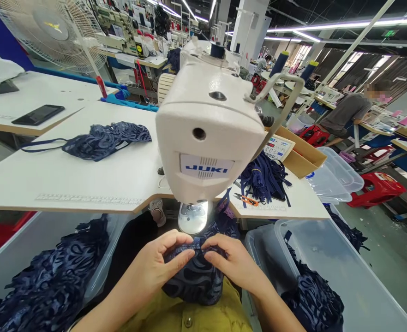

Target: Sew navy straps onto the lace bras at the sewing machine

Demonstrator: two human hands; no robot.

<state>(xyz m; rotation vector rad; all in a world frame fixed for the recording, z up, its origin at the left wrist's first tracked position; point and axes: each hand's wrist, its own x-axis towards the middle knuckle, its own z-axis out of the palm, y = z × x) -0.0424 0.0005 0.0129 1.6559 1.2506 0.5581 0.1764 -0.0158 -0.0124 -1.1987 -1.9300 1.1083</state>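
Observation:
Between my two hands is a dark navy patterned bra (pixel 198 276), its edge pinched near the lap, just in front of the sewing machine (pixel 206 129). My left hand (pixel 160 260) is closed on the edge, thumb and forefinger together. My right hand (pixel 233 260) pinches the same edge a short way to the right, the fingertips nearly meeting the left ones. Part of the garment hangs down over the olive shirt. The lit metal sewing bed (pixel 193 216) lies right above the fingers, apart from them.
Another navy bra (pixel 103 138) lies on the white table (pixel 44 177) at left, near a phone (pixel 39 114). Orange-handled snips (pixel 248 199) and a bundle of navy straps (pixel 264 177) are at right. Plastic bins of navy garments stand at left (pixel 103 272) and right (pixel 356 286).

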